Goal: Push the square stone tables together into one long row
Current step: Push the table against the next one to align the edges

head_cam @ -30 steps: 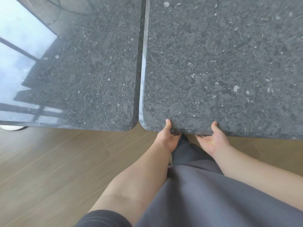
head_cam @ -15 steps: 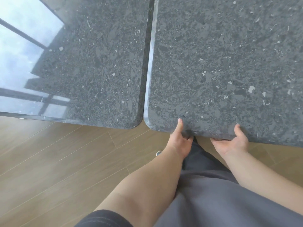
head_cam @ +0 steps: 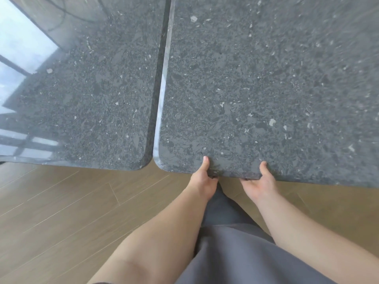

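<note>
Two dark speckled stone tables fill the upper view. The left table [head_cam: 92,99] and the right table [head_cam: 256,89] stand side by side with only a thin dark seam between their edges. The right table's near edge sits slightly lower in the view than the left one's. My left hand [head_cam: 203,179] grips the right table's near edge close to its rounded corner, thumb on top and fingers hidden underneath. My right hand [head_cam: 261,181] grips the same edge a little further right in the same way.
Light brown wood-plank floor [head_cam: 71,212] lies below the tables. My grey-clad legs [head_cam: 235,253] stand between my forearms, close to the right table's edge. Bright window reflections cover the left table's far left part.
The view has shifted and the right table's corner now sits closer in line beside the left table's corner. My right hand has moved nearer my left hand along the edge; both keep their grip.
</note>
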`<state>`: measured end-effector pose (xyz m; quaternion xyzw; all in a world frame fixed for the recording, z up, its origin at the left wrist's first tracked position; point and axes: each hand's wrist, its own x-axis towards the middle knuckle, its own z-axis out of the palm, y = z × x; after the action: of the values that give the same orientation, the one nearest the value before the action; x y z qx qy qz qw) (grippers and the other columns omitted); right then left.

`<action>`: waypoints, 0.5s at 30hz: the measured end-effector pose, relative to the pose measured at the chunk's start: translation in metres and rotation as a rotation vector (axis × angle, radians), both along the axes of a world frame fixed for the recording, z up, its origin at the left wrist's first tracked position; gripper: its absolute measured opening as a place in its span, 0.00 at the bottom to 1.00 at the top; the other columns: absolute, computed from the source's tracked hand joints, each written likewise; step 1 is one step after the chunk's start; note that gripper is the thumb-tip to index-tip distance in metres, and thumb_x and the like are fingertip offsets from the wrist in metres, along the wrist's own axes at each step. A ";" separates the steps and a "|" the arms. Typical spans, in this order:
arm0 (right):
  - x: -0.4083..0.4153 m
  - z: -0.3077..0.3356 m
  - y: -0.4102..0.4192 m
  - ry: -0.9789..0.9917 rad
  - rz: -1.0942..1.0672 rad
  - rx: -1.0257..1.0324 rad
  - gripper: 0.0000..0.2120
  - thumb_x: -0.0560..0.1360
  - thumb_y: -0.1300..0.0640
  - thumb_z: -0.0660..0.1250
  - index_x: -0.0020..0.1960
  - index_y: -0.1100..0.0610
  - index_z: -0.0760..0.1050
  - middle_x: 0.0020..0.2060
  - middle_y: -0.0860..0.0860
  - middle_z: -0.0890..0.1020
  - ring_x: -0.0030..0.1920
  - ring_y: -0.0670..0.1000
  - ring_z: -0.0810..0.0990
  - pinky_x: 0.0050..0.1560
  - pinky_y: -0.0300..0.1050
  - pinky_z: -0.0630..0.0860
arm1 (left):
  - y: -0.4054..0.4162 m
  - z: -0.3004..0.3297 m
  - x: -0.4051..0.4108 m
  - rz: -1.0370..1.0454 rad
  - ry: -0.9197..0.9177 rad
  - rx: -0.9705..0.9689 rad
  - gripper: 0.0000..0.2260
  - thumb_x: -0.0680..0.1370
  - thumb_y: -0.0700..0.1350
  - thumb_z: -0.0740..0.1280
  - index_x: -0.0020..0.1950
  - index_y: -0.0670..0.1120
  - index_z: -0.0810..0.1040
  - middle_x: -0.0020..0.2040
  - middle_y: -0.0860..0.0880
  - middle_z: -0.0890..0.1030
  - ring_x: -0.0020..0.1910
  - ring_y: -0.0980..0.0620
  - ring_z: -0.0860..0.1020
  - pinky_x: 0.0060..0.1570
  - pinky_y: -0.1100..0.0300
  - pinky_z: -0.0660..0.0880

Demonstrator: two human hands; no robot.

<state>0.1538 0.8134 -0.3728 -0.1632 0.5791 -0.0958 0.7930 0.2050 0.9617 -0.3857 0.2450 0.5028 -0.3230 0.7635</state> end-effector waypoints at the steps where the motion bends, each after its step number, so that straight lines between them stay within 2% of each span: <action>1: -0.001 0.001 0.000 0.000 0.000 0.003 0.21 0.82 0.47 0.64 0.69 0.59 0.73 0.63 0.59 0.80 0.63 0.60 0.79 0.68 0.61 0.73 | 0.001 0.001 0.000 -0.006 -0.016 -0.008 0.20 0.80 0.47 0.71 0.69 0.39 0.75 0.67 0.39 0.79 0.59 0.40 0.81 0.49 0.48 0.79; 5: -0.004 0.000 0.000 -0.018 0.011 0.000 0.17 0.83 0.47 0.63 0.63 0.60 0.74 0.60 0.59 0.81 0.58 0.59 0.81 0.65 0.60 0.75 | 0.003 0.001 -0.003 -0.038 -0.088 -0.016 0.19 0.83 0.47 0.67 0.70 0.38 0.74 0.67 0.38 0.79 0.63 0.40 0.79 0.50 0.48 0.78; 9: -0.005 -0.001 0.001 -0.015 0.016 0.010 0.19 0.82 0.48 0.63 0.66 0.60 0.72 0.58 0.60 0.80 0.60 0.59 0.78 0.71 0.59 0.72 | 0.006 0.003 -0.005 -0.076 -0.112 -0.030 0.15 0.84 0.48 0.65 0.64 0.39 0.76 0.59 0.39 0.81 0.53 0.41 0.81 0.43 0.49 0.78; 13: -0.006 -0.002 0.000 -0.010 0.032 0.021 0.18 0.82 0.48 0.64 0.65 0.60 0.71 0.55 0.60 0.80 0.59 0.59 0.78 0.71 0.59 0.71 | 0.009 0.004 -0.005 -0.086 -0.129 -0.012 0.17 0.84 0.48 0.64 0.67 0.38 0.73 0.61 0.38 0.79 0.54 0.41 0.80 0.57 0.49 0.76; 15: -0.007 -0.003 -0.001 -0.012 0.046 0.022 0.18 0.82 0.48 0.64 0.64 0.60 0.72 0.56 0.60 0.79 0.59 0.59 0.78 0.72 0.59 0.71 | 0.009 0.004 -0.005 -0.093 -0.143 0.001 0.17 0.84 0.48 0.64 0.68 0.38 0.73 0.62 0.37 0.79 0.54 0.41 0.80 0.60 0.49 0.75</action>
<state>0.1466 0.8123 -0.3762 -0.1672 0.5713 -0.0724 0.8003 0.2001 0.9708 -0.3822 0.2910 0.4353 -0.3394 0.7814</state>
